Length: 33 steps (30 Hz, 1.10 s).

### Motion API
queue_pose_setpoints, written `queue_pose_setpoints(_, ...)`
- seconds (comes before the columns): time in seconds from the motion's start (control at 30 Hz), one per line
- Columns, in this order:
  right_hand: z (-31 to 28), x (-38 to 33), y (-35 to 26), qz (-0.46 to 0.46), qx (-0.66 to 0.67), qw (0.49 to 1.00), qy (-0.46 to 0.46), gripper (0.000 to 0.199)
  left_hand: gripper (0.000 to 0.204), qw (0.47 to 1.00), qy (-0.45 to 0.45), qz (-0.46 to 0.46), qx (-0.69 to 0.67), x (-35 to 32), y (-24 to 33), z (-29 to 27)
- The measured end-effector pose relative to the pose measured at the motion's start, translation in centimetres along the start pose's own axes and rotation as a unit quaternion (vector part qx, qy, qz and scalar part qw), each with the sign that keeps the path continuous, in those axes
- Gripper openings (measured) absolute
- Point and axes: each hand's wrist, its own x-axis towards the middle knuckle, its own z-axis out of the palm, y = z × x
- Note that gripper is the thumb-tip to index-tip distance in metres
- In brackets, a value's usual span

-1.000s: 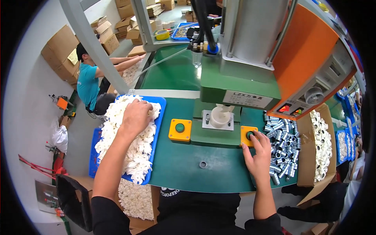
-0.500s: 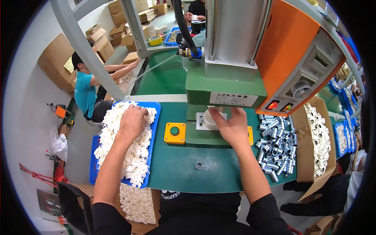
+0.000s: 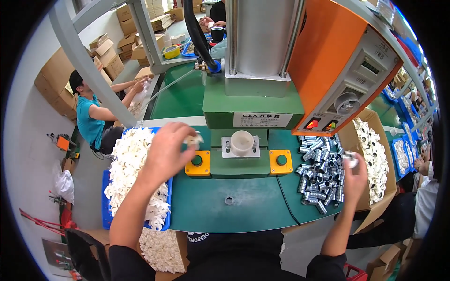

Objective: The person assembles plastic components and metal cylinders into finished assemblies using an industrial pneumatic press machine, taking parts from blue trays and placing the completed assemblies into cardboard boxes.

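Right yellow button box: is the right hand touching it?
Apart. The head view shows the right hand raised well to the right of the right yellow button box, with metal sleeves visible between them.

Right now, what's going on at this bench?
A person is handling small parts at a press. The left hand holds a white part up near the blue tray. The right hand holds a small whitish piece, details unclear, between the metal sleeves and the cardboard box. Neither hand is on the yellow button boxes flanking the white cup-shaped fixture.
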Motion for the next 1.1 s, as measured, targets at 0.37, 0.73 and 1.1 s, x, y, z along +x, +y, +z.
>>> queue_pose_setpoints(0.37, -4.8, 0.8, 6.2, -0.050, -0.269, 0.959, 0.068, 0.055, 0.023, 0.992, -0.050, 0.099, -0.056, 4.0, 3.8, 7.8)
queue_pose_setpoints(0.73, 7.9, -13.7, -11.8, -0.274, 0.126, 0.904, -0.302, 0.050, 0.023, 0.993, 0.047, 0.064, -0.085, 1.2, 3.4, 10.0)
queue_pose_setpoints(1.1, 12.8, -17.2, -13.8, -0.211, 0.181, 0.884, -0.376, 0.034, 0.026, 0.999, -0.028, 0.024, 0.022, -3.0, 4.8, 3.6)
